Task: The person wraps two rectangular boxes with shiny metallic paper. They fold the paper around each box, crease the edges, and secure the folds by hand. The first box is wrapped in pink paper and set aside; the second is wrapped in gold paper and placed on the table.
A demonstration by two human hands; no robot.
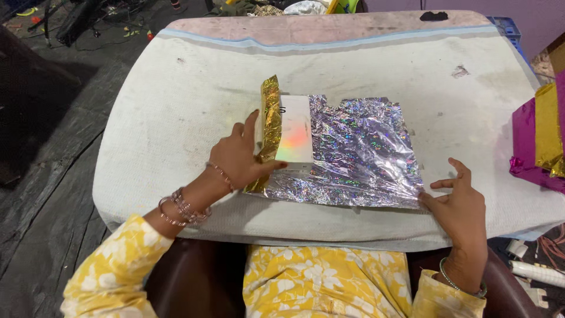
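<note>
A white box (296, 134) lies on a sheet of silver holographic wrapping foil (359, 154) in the middle of the table. The foil's gold underside (270, 126) is folded up over the box's left edge. My left hand (238, 158) presses that gold flap against the box, thumb on the near corner. My right hand (460, 203) pinches the foil's near right corner between thumb and fingers, with the other fingers spread.
The table is covered by a stained white cloth (170, 135). Magenta and gold foil sheets (541, 135) lie at the right edge. A blue crate (506, 26) stands behind the far right corner. Dark floor and cables lie to the left.
</note>
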